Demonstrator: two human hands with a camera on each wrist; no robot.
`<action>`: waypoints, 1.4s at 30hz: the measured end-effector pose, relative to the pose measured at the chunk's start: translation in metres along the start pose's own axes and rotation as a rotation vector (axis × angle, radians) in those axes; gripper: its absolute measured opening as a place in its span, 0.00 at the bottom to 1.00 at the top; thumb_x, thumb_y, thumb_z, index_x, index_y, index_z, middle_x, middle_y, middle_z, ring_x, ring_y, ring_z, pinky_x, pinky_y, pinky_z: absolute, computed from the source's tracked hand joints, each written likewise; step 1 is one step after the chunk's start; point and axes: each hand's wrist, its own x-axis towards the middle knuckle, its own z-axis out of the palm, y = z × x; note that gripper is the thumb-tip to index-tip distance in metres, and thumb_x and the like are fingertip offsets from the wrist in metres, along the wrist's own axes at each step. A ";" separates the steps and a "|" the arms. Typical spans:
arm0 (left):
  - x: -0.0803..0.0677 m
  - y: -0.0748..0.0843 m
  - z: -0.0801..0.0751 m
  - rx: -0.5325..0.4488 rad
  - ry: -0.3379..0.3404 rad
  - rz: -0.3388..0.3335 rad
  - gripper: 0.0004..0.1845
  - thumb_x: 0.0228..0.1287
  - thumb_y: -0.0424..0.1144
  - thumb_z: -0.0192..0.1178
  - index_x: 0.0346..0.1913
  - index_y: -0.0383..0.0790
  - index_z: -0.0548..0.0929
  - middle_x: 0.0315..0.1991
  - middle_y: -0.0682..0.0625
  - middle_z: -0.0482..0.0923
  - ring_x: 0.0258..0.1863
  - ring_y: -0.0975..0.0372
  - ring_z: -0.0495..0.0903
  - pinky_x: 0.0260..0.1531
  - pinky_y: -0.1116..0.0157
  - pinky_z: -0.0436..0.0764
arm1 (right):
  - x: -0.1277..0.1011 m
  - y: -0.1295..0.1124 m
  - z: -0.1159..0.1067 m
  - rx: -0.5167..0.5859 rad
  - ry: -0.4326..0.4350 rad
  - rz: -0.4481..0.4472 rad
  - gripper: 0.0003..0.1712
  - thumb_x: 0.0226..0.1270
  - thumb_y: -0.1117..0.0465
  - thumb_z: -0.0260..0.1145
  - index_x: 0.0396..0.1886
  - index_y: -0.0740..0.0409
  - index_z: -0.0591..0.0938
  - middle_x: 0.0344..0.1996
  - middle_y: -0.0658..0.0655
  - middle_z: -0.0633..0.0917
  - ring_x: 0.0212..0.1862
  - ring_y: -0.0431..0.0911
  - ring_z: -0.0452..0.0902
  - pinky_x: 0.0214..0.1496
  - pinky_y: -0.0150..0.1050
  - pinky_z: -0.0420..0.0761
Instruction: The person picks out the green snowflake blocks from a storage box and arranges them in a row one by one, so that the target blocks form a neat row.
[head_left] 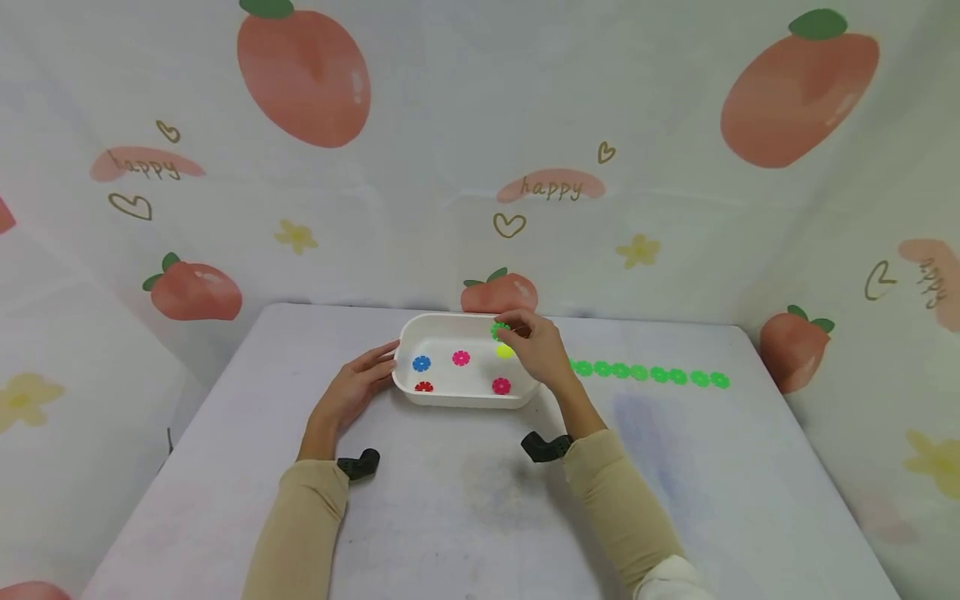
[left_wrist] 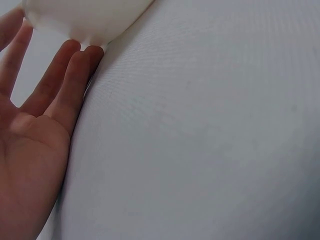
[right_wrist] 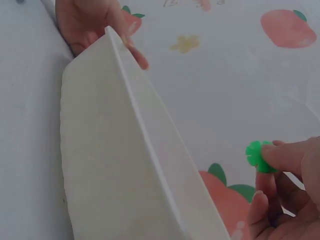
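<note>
A shallow white tray (head_left: 459, 398) sits on a pale grey table (head_left: 480, 500). The person's left hand (head_left: 358, 385) rests against the tray's left end, fingers (left_wrist: 75, 75) straight and relaxed, their tips touching its wall. The right hand (head_left: 538, 348) hovers over the tray's far right corner, thumb and fingertips pinching a green flower-shaped disc (right_wrist: 258, 156). Inside the tray lie blue (head_left: 422, 363), pink (head_left: 461, 358), yellow (head_left: 505, 352) and red (head_left: 424, 387) discs. A row of green discs (head_left: 649, 373) lies on the table to the tray's right.
</note>
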 end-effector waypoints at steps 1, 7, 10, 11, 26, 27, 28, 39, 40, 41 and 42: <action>0.000 0.000 0.000 -0.001 0.000 -0.001 0.29 0.65 0.47 0.60 0.68 0.52 0.69 0.68 0.46 0.67 0.61 0.61 0.74 0.54 0.75 0.78 | -0.001 0.002 -0.001 0.003 0.008 0.006 0.10 0.65 0.54 0.66 0.45 0.46 0.83 0.41 0.51 0.84 0.42 0.46 0.79 0.43 0.36 0.81; 0.001 -0.003 0.000 -0.001 0.001 0.005 0.31 0.63 0.49 0.61 0.68 0.52 0.69 0.68 0.45 0.67 0.60 0.62 0.74 0.54 0.75 0.78 | -0.006 0.013 -0.010 0.031 0.057 0.034 0.11 0.65 0.52 0.65 0.46 0.44 0.82 0.42 0.52 0.83 0.41 0.47 0.79 0.42 0.37 0.81; 0.001 -0.002 0.001 -0.003 -0.004 0.013 0.30 0.64 0.49 0.61 0.69 0.52 0.68 0.68 0.46 0.67 0.60 0.63 0.74 0.54 0.75 0.77 | -0.010 0.018 -0.015 0.048 0.087 0.045 0.12 0.65 0.52 0.66 0.47 0.45 0.83 0.42 0.53 0.83 0.41 0.48 0.79 0.41 0.36 0.81; 0.001 -0.001 0.001 0.000 -0.005 0.014 0.30 0.64 0.49 0.61 0.69 0.52 0.68 0.68 0.46 0.67 0.60 0.63 0.74 0.55 0.74 0.77 | -0.011 0.020 -0.017 0.056 0.096 0.050 0.12 0.65 0.52 0.66 0.47 0.46 0.83 0.42 0.54 0.83 0.41 0.48 0.79 0.41 0.36 0.81; 0.001 -0.003 0.002 -0.005 -0.005 0.009 0.28 0.66 0.45 0.59 0.69 0.51 0.68 0.69 0.44 0.66 0.63 0.60 0.73 0.53 0.75 0.78 | -0.028 0.048 -0.043 0.135 0.212 0.160 0.18 0.65 0.51 0.65 0.52 0.53 0.81 0.42 0.53 0.84 0.42 0.42 0.79 0.43 0.43 0.83; 0.001 -0.003 0.002 -0.005 -0.003 0.011 0.29 0.66 0.45 0.59 0.69 0.51 0.68 0.69 0.44 0.66 0.63 0.60 0.73 0.53 0.75 0.78 | -0.029 0.049 -0.044 0.140 0.220 0.169 0.18 0.65 0.51 0.65 0.52 0.53 0.81 0.42 0.53 0.84 0.42 0.42 0.79 0.44 0.45 0.83; 0.001 -0.003 0.001 -0.005 -0.002 0.011 0.29 0.66 0.45 0.59 0.69 0.51 0.68 0.69 0.44 0.66 0.62 0.60 0.73 0.53 0.75 0.78 | -0.029 0.050 -0.046 0.141 0.231 0.174 0.19 0.65 0.51 0.65 0.52 0.53 0.81 0.42 0.53 0.84 0.42 0.42 0.79 0.45 0.45 0.83; -0.002 0.006 0.002 -0.002 -0.015 -0.002 0.29 0.67 0.45 0.59 0.70 0.50 0.67 0.69 0.44 0.66 0.59 0.65 0.75 0.55 0.74 0.78 | -0.031 0.062 -0.074 0.119 0.317 0.218 0.16 0.65 0.52 0.65 0.51 0.49 0.81 0.42 0.47 0.83 0.40 0.39 0.78 0.42 0.35 0.82; -0.004 0.008 0.002 -0.002 -0.016 -0.006 0.29 0.67 0.44 0.58 0.70 0.50 0.67 0.69 0.43 0.66 0.59 0.65 0.75 0.55 0.73 0.77 | -0.032 0.063 -0.078 0.117 0.319 0.225 0.16 0.65 0.51 0.65 0.51 0.49 0.81 0.41 0.45 0.82 0.40 0.39 0.78 0.43 0.36 0.82; -0.004 0.008 0.002 -0.002 -0.013 -0.007 0.29 0.67 0.44 0.59 0.70 0.50 0.67 0.69 0.44 0.66 0.58 0.65 0.75 0.55 0.73 0.77 | -0.033 0.064 -0.081 0.117 0.319 0.227 0.17 0.65 0.51 0.65 0.52 0.49 0.81 0.41 0.44 0.82 0.40 0.39 0.78 0.43 0.36 0.82; -0.004 0.009 0.002 -0.001 -0.011 -0.009 0.29 0.67 0.45 0.59 0.70 0.51 0.67 0.69 0.44 0.66 0.58 0.66 0.75 0.57 0.72 0.77 | -0.035 0.065 -0.084 0.114 0.323 0.230 0.18 0.65 0.51 0.65 0.53 0.49 0.81 0.40 0.43 0.81 0.40 0.39 0.77 0.44 0.37 0.82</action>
